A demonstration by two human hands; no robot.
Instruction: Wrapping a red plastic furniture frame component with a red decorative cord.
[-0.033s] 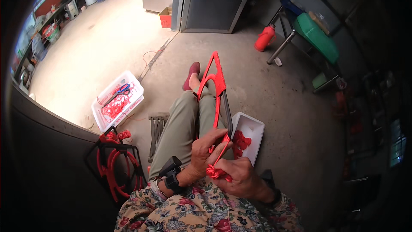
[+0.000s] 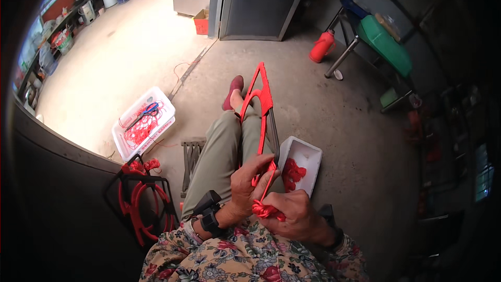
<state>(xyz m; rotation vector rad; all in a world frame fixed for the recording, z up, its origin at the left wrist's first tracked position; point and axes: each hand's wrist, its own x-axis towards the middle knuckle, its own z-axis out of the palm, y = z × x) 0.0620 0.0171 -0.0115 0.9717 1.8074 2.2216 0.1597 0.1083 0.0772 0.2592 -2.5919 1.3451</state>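
Observation:
A black rod frame wrapped partly in red cord (image 2: 265, 99) stands out over my lap, tilted away from me. My left hand (image 2: 245, 185) is closed on its near end, thumb and fingers pinching the red-wrapped part. From there a short red strand runs tight to my right hand (image 2: 296, 211). That hand is closed round a bundle of red cord (image 2: 267, 210), whose looped end sticks out toward my left hand. The fingers hide part of the bundle and the near end of the frame.
Left on the floor, a white tray (image 2: 119, 143) holds red cord and blue-handled scissors (image 2: 150, 108). Nearer stands another red-and-black frame (image 2: 124, 206) by a small stool (image 2: 192, 159). A white box (image 2: 311, 157) with red pieces lies right of my legs; beyond are a red flask (image 2: 321, 47) and table.
Both hands have shifted very slightly; my left fingers and the near end of the frame moved a little left. Both grips stay the same.

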